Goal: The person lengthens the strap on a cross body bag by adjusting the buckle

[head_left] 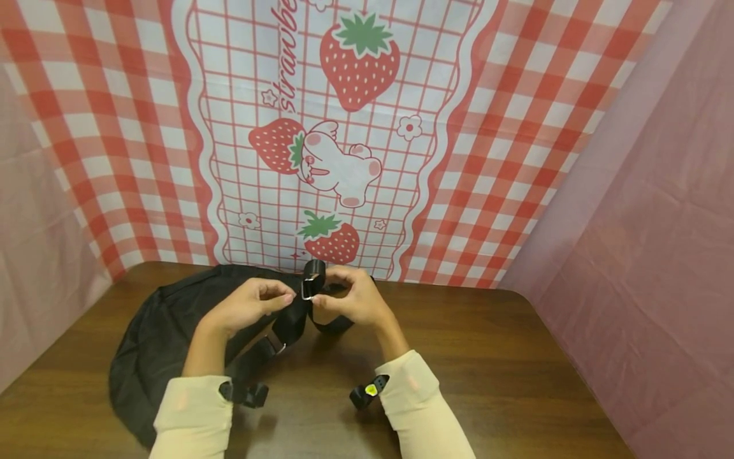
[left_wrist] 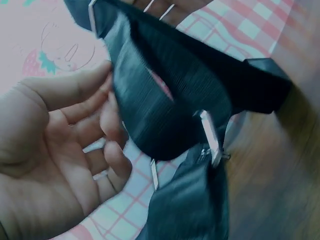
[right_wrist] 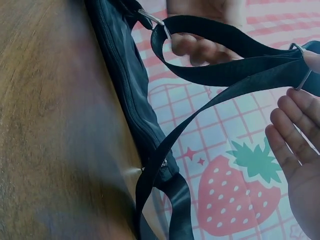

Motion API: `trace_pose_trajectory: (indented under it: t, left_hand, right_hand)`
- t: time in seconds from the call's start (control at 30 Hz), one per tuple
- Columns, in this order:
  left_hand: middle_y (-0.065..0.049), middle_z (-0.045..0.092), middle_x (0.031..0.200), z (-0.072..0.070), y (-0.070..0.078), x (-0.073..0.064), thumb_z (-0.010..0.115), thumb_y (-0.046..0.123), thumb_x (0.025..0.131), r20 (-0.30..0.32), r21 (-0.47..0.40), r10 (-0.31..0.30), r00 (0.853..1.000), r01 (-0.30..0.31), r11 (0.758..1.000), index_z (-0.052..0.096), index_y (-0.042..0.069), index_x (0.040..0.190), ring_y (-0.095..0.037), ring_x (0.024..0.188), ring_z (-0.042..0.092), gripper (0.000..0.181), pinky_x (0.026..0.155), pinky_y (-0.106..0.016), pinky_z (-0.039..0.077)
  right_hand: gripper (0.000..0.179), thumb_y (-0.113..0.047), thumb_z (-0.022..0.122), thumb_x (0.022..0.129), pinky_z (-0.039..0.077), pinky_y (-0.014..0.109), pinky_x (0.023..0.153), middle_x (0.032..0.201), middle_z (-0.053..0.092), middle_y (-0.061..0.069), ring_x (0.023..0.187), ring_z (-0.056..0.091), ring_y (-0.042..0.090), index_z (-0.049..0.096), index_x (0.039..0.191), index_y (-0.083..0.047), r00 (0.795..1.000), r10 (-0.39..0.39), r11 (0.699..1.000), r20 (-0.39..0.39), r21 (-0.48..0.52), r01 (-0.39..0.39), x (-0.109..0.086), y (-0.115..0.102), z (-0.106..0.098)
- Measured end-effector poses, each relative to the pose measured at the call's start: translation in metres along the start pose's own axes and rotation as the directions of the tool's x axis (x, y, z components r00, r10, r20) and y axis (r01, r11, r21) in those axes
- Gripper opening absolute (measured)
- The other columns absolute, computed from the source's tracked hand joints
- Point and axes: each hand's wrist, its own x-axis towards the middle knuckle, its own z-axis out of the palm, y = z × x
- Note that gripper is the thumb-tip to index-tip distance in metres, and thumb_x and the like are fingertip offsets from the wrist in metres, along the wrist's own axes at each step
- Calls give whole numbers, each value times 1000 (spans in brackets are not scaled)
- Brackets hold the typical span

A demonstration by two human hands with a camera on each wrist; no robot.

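Observation:
A black fabric bag lies on the left of the table, its zipper showing in the right wrist view. Its black webbing strap is raised and looped through a metal slider buckle. My right hand pinches the strap at this buckle between thumb and fingers. Just left of the buckle is my left hand, fingers loosely bent, thumb and fingertips right at the strap's edge in the left wrist view. Lower on the strap, a metal ring joins it to a shorter piece of webbing.
The brown wooden table ends at a red-and-white checked cloth with strawberry prints behind it. Pink cloth hangs along the right side. Black bands are on both wrists.

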Motion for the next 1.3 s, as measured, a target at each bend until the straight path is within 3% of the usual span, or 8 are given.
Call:
trace_pose_trajectory:
  t: [0.2, 0.43, 0.6, 0.67, 0.77, 1.0, 1.17, 1.3]
  left_hand:
    - [-4, 70, 96, -7, -8, -7, 69, 17, 100, 73, 46, 32, 997, -35, 998, 74, 1, 105, -18, 92, 59, 18, 83, -39, 51]
    - [-7, 65, 92, -4, -9, -4, 65, 12, 101, 94, 10, 126, 988, -127, 992, 70, -2, 104, -19, 85, 56, 15, 77, -33, 51]
    - [-11, 58, 88, 0, -7, 1, 59, 12, 105, 69, -27, 94, 993, -92, 995, 64, -1, 105, -19, 78, 53, 14, 69, -30, 47]
    - [-9, 56, 87, 2, -6, 2, 57, 12, 106, 53, -37, 84, 995, -83, 996, 63, -1, 106, -19, 76, 51, 15, 67, -29, 45]
    - [-6, 56, 88, 4, -3, 4, 56, 14, 107, 19, -44, 71, 997, -70, 997, 63, 0, 106, -18, 76, 50, 16, 67, -29, 45]
    - [-7, 67, 102, 5, 4, 5, 63, 17, 104, -76, -30, 65, 995, -67, 997, 70, 1, 109, -21, 93, 59, 18, 83, -35, 50]
    - [-11, 71, 112, 1, 7, 1, 68, 25, 101, -98, 1, 53, 994, -53, 999, 70, 4, 123, -25, 103, 64, 30, 91, -41, 53]
    - [-12, 71, 107, 0, 7, 0, 75, 26, 97, -87, -8, 90, 992, -91, 996, 66, 4, 132, -25, 93, 63, 42, 82, -36, 54]
  right_hand:
    - [31, 5, 82, 80, 56, 35, 84, 100, 73, 21, 92, 69, 36, 73, 110, 7, 1000, 13, 1000, -23, -15, -13, 0, -6, 0]
    - [28, 7, 79, 82, 57, 30, 81, 97, 72, 23, 89, 69, 13, 70, 108, 12, 1000, 5, 1000, -21, 5, -5, 0, -31, -1]
    - [26, 7, 80, 83, 58, 45, 84, 100, 73, 20, 92, 71, 35, 73, 108, 8, 1000, 1, 999, 6, 43, -1, 1, -14, 4]
    - [27, 9, 80, 82, 57, 55, 85, 101, 74, 20, 94, 71, 37, 73, 108, 7, 1000, 7, 998, 20, 57, -8, 2, -7, 5]
    - [27, 5, 81, 83, 54, 61, 87, 102, 75, 16, 96, 72, 28, 74, 109, 4, 1000, 9, 998, 26, 69, -11, 1, 1, 6]
    - [23, -2, 82, 86, 59, 46, 82, 100, 76, 9, 93, 73, 21, 75, 108, -1, 1000, 11, 999, 0, 53, -11, 2, 2, 7]
    - [24, -5, 82, 87, 57, 56, 85, 101, 75, 5, 96, 72, 25, 75, 110, -4, 1000, 19, 998, -5, 57, -18, 3, 5, 8]
    - [25, -5, 81, 88, 54, 59, 88, 102, 75, 8, 97, 71, 26, 75, 111, -2, 999, 35, 998, -6, 60, -35, 3, 7, 9]
